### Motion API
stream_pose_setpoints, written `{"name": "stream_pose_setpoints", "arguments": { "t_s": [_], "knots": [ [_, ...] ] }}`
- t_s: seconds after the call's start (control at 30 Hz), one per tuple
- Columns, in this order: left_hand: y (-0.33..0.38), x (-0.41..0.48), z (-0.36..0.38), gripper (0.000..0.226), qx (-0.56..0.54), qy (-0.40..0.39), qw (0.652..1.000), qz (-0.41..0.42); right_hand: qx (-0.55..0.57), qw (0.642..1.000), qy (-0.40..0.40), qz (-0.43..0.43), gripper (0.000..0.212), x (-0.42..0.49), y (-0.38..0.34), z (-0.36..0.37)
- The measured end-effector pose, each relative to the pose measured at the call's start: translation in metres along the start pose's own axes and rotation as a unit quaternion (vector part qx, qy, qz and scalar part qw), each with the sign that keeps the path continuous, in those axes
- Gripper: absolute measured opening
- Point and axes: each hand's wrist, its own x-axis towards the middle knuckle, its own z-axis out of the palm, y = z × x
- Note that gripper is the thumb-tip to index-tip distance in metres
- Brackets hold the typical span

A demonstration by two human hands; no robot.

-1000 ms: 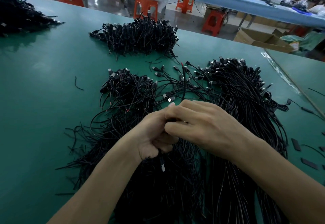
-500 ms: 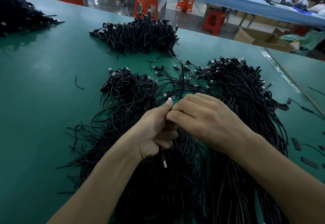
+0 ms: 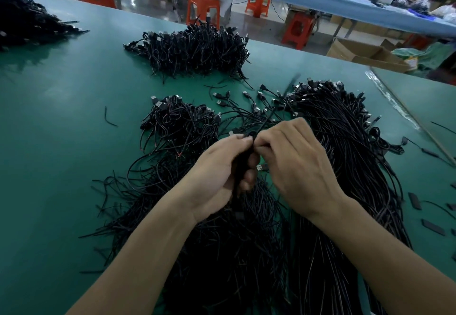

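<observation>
Left hand [image 3: 217,166] is gripping a bunched black USB cable [image 3: 241,166] over the loose cable heap [image 3: 345,146] toward the green table's [image 3: 61,146] near edge, while the right hand [image 3: 296,164] is pinching its upper strand. Since a second ago, both hands are sitting farther from that edge and the free end is whipping upward, blurred, so another wrap is probably going on.

Bare green table [image 3: 56,166] is lying open along the left, crossed only by one stray wire [image 3: 109,117]. A near heap [image 3: 222,253], a coiled pile [image 3: 180,122], loose plugs [image 3: 246,94] and a long bundle [image 3: 345,141] are crowding the middle and right; a far heap [image 3: 195,50] is blocking the way beyond.
</observation>
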Motion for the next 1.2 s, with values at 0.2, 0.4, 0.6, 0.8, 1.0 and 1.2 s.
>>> {"name": "stream_pose_setpoints", "arguments": {
  "t_s": [0.2, 0.4, 0.6, 0.8, 1.0, 1.2],
  "knots": [
    [-0.002, 0.0, -0.009, 0.02, 0.262, 0.023, 0.955, 0.139, 0.152, 0.968, 0.0, 0.198, 0.006, -0.009, -0.007, 0.0],
    [-0.011, 0.002, -0.01, 0.033, 0.456, 0.093, 0.813, 0.349, 0.34, 0.886, 0.027, 0.315, 0.013, -0.008, -0.02, 0.004],
    [-0.012, 0.003, -0.013, 0.038, 0.441, 0.089, 0.782, 0.431, 0.484, 0.79, 0.037, 0.375, 0.02, -0.002, -0.018, -0.002],
    [-0.012, 0.002, -0.011, 0.025, 0.283, 0.102, 0.882, 0.363, 0.446, 0.837, 0.032, 0.316, 0.021, -0.002, -0.016, -0.005],
    [-0.01, 0.005, -0.015, 0.027, 0.292, 0.038, 0.934, 0.204, 0.337, 0.913, 0.0, 0.229, 0.008, -0.002, -0.01, -0.012],
    [-0.014, 0.008, -0.015, 0.019, 0.34, 0.077, 0.908, 0.235, 0.263, 0.933, -0.031, 0.242, 0.009, -0.007, -0.008, -0.009]
  ]
}}
